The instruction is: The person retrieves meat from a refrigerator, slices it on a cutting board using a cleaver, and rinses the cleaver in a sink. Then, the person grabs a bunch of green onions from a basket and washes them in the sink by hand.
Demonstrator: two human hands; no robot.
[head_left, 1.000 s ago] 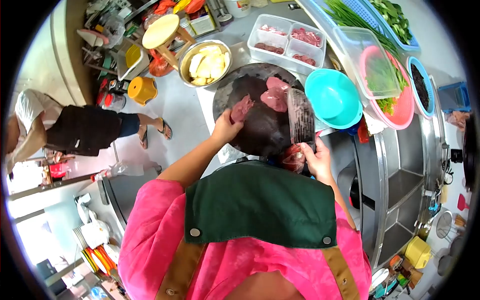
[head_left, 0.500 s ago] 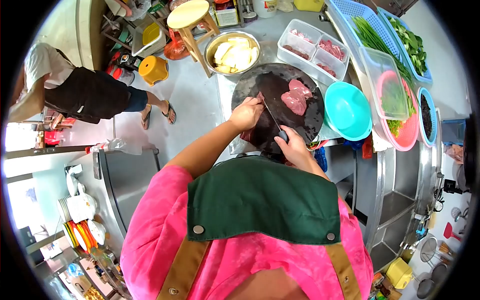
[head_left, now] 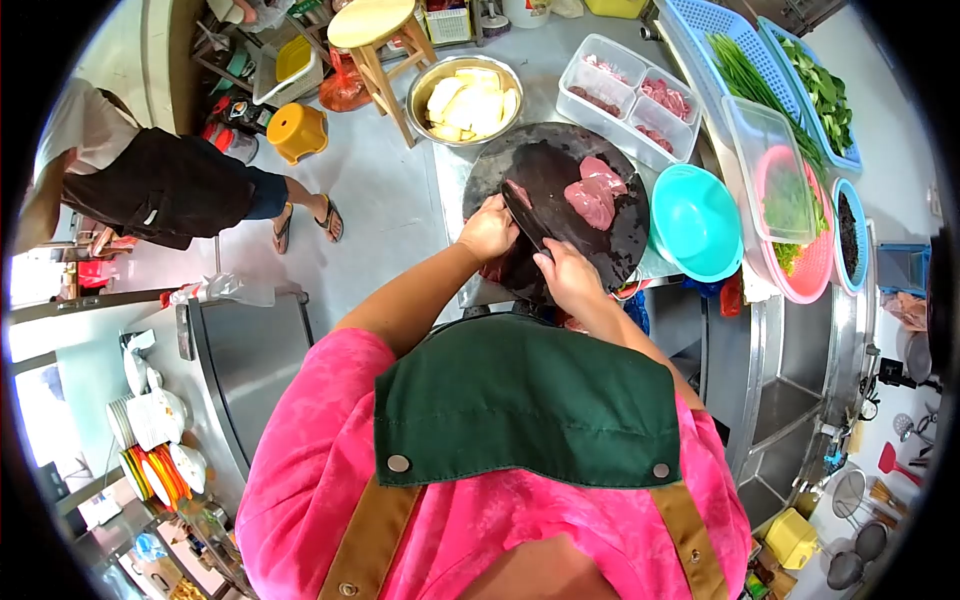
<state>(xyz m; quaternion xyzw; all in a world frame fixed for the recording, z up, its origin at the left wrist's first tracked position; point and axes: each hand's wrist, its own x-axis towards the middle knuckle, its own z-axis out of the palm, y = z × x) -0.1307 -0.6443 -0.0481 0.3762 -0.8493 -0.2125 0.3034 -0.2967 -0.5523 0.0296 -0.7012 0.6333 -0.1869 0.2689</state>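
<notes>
The chopping block looked matt and worn, with wet patches, and the meat on it had a moist, smooth sheen. The knife showed a dull metal blade. The basin was smooth, glossy plastic; the divided box was clear plastic, and the basket perforated plastic. The bowl was shiny metal, as was the sink. One stool was smooth wood. The apron was matt cloth with polished metal snaps; the shirt was soft-looking cloth.
</notes>
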